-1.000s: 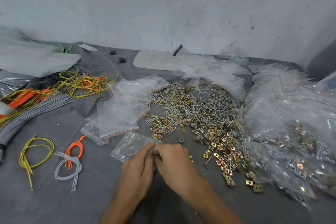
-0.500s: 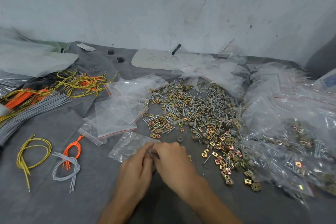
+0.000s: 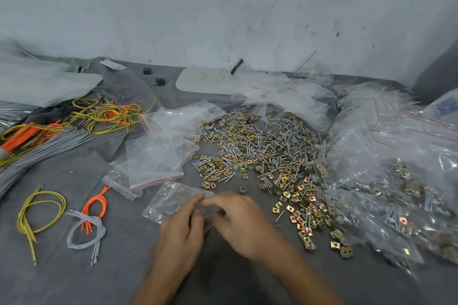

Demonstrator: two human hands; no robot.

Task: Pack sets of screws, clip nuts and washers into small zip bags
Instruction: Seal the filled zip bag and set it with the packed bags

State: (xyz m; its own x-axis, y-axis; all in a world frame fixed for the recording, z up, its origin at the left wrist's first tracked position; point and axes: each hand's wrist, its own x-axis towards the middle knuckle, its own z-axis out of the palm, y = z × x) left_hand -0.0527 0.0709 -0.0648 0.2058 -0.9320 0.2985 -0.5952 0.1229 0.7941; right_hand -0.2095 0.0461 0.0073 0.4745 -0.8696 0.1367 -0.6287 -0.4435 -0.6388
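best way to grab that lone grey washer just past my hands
The grey washer lies flat, hole up, apart from the hardware pile, with bare cloth all round, so probably pinch its outer rim from straight above.

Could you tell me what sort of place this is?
Likely a small workshop packing bench: a loose pile of screws, clip nuts and washers on a grey cloth, empty zip bags beside it, filled bags at the right, while the left hand and right hand pinch another bag.

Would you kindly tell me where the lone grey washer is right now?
Head view, centre: the washer lies on the cloth just beyond the right hand, short of the screw pile.
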